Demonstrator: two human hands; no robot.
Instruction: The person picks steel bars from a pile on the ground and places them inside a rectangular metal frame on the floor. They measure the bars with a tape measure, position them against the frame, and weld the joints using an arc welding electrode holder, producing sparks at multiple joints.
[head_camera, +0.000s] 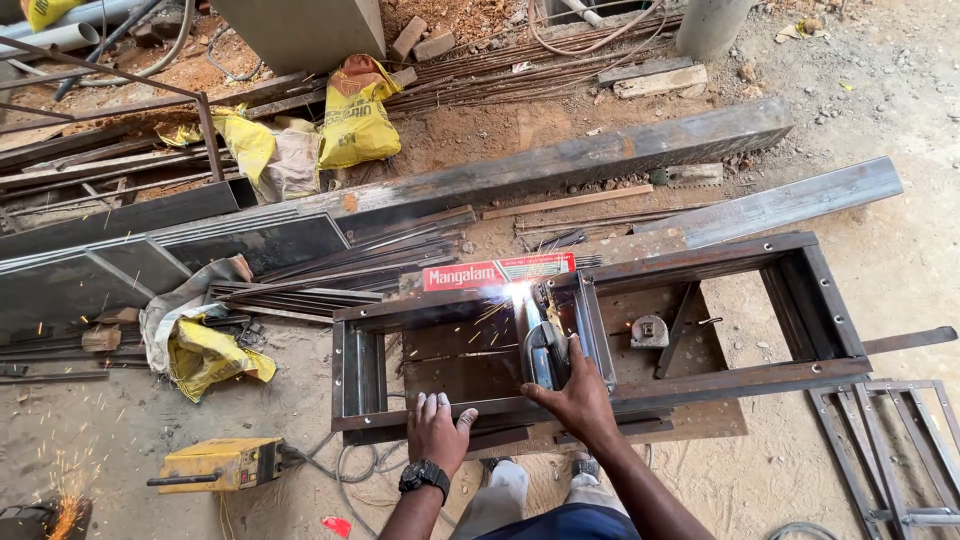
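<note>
A rusty rectangular steel frame (700, 260) lies flat on the sandy ground. My right hand (575, 395) grips an angle grinder (545, 350) whose disc meets the frame's far rail, throwing bright sparks (515, 292). My left hand (435, 425), wearing a black wristwatch, presses flat on the frame's near rail, fingers spread. A cross bar (595, 330) stands just right of the grinder. A long red and white box (495, 270) rests on the far rail behind the sparks.
A yellow welding machine (220, 463) with cables sits at lower left. Long steel beams (560, 165), flat bars and yellow sacks (355, 115) lie beyond. A smaller frame (890, 450) is at lower right. More sparks (65, 510) fly at the bottom left corner.
</note>
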